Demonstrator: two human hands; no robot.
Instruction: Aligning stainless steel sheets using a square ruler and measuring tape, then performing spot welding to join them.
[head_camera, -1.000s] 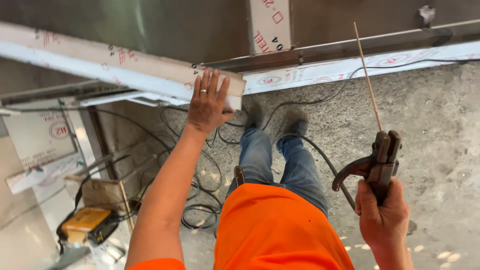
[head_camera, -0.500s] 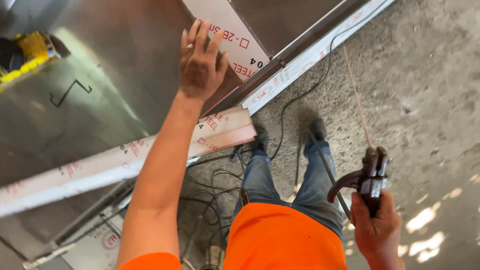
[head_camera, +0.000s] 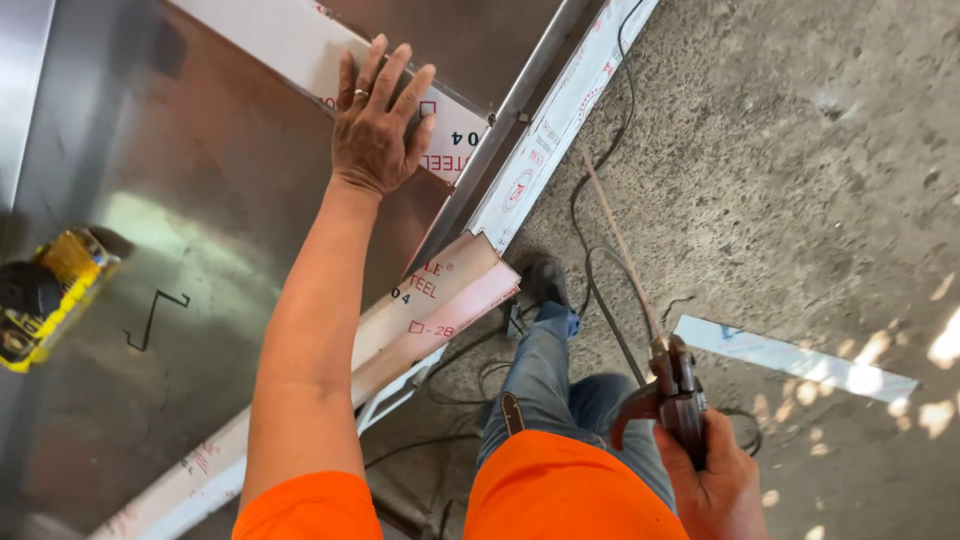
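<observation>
Clamped in the right hand (head_camera: 722, 485), low at the near right, is a dark welding electrode holder (head_camera: 672, 392) with a thin rod (head_camera: 620, 248) slanting up and away from it over the concrete floor (head_camera: 800, 180); the fist is closed around the handle, much as it was half a second ago, though the holder now sits a little lower and further right in view. From largest to smallest: the stainless steel sheet (head_camera: 200, 260) fills the left half of the scene, and more of its bare, shiny face shows than before (the view has swung slightly). Across it run film-wrapped steel bars, one long bar (head_camera: 420, 310) slanting from near left toward the middle, another bar (head_camera: 560, 120) running to the far right edge of the sheet. The left hand (head_camera: 378, 125) lies flat and open, fingers spread, pressing on a third wrapped bar (head_camera: 300, 50) at the far side; it has stayed on that bar since the earlier frame, with the arm stretched out. Black cables (head_camera: 590, 290) loop over the floor near the person's jeans and shoes. A loose pale strip (head_camera: 795, 357) lies on the floor at the right. A yellow tool (head_camera: 50, 295) rests at the left edge of the sheet.
</observation>
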